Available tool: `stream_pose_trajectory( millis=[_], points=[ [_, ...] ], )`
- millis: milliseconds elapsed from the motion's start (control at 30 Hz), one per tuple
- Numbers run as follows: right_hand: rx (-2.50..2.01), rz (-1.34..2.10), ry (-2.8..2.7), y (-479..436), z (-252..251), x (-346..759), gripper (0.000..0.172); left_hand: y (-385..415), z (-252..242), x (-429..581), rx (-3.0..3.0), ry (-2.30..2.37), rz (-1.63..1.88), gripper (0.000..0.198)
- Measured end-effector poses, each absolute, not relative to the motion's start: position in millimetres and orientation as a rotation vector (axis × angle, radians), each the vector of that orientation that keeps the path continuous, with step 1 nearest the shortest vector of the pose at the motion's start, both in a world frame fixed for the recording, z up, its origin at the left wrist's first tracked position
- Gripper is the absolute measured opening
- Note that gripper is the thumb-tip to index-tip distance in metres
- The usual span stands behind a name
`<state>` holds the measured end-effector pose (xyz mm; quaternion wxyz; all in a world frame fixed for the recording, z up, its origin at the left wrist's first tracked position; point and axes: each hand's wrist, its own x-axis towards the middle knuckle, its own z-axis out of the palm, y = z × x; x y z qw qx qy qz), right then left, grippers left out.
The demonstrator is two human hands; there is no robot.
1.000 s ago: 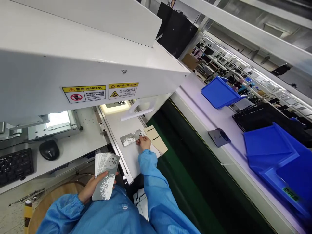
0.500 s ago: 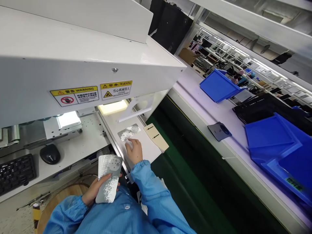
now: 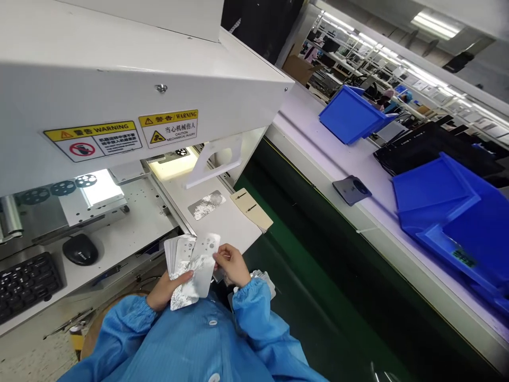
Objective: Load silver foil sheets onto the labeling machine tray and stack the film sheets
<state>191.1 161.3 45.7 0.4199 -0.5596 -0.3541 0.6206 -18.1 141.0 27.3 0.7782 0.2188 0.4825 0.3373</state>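
Foil-faced plates (image 3: 180, 260) sit in a fanned stack in the person's left hand (image 3: 167, 292), close to the chest of a blue smock (image 3: 186, 339). A single plate (image 3: 205, 260) with round cutouts overlaps the stack, and the right hand (image 3: 233, 265) holds it just beside the left. In the head view, the left hand clenches the stack, with the thumb lying across its face, while the right thumb and fingertips grasp the single plate by its long edge.

Each plate looks thin, light and fairly stiff, but it may bend at the cutouts (a crease would be hard to undo), and the shiny face could prove slippery, so the edges seem the surest hold.

Another plate (image 3: 207, 205) lies flat on a white slide-out tray (image 3: 234, 228), near a beige card (image 3: 251, 209) with two dark marks. The tray runs under a white machine housing (image 3: 119, 90) bearing yellow warning labels (image 3: 92, 140).

The plates cannot be counted, and the left hand hides part of the stack. The housing blocks most of the machine's inside, and a pale crumpled item (image 3: 262, 278) by the right cuff is too cut off to name. Whether the silver surface is foil or film is hard to tell.
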Motion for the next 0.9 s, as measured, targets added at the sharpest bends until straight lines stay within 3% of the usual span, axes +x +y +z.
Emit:
stream_pose_trajectory(
  millis=[267, 600, 900],
  points=[
    [-1.58, 1.198, -0.42, 197.8, 26.7, 256.9, 0.043, 137.1, 23.9, -35.7, 0.252, 0.891, 0.704, 0.06],
    [-1.848, 1.026, -0.51, 214.4, 13.8, 263.4, 0.026, 131.8, 32.1, -34.2, 0.238, 0.94, 0.78, 0.058],
    [-2.055, 0.915, -0.687, 217.3, 15.7, 265.1, 0.027, 133.6, 35.5, -32.2, 0.261, 0.918, 0.761, 0.056]
  ],
)
